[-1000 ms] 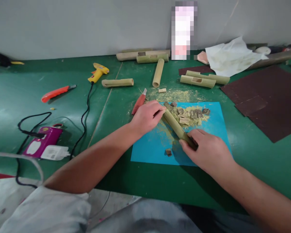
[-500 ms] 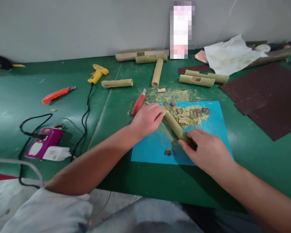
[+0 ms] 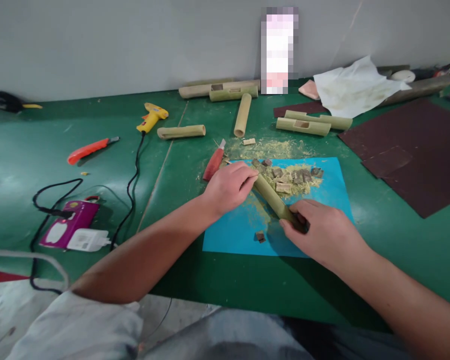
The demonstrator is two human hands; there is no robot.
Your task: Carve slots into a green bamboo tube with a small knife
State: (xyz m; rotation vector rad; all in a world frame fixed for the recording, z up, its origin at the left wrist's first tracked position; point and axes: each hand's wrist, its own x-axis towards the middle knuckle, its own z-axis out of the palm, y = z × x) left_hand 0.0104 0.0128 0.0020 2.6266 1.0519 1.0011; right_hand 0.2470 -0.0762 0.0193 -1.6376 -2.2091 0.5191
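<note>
My left hand (image 3: 232, 187) is closed round the far end of a bamboo tube (image 3: 272, 195), which slants over a blue sheet (image 3: 228, 240). Around the tube's near end, my right hand (image 3: 320, 227) is closed as well. Something dark shows under its fingers, too hidden to make out. Beyond the tube, cut bamboo pieces (image 3: 283, 187) lie among greenish shavings on the sheet. One small dark chip (image 3: 260, 236) rests by itself nearer me. A red-handled knife (image 3: 214, 161) lies just past my left hand, its blade pointing away.
Several notched bamboo tubes (image 3: 303, 126) lie at the back. Brown sandpaper sheets (image 3: 416, 155) spread at the right, near a white cloth (image 3: 360, 87). At the left are a yellow glue gun (image 3: 152, 117), an orange cutter (image 3: 92, 151) and a purple power strip (image 3: 73, 225) with cords.
My right hand has slid slightly down and right along the tube, toward its near end. My left hand keeps its hold on the far end. The view has tilted a little.
</note>
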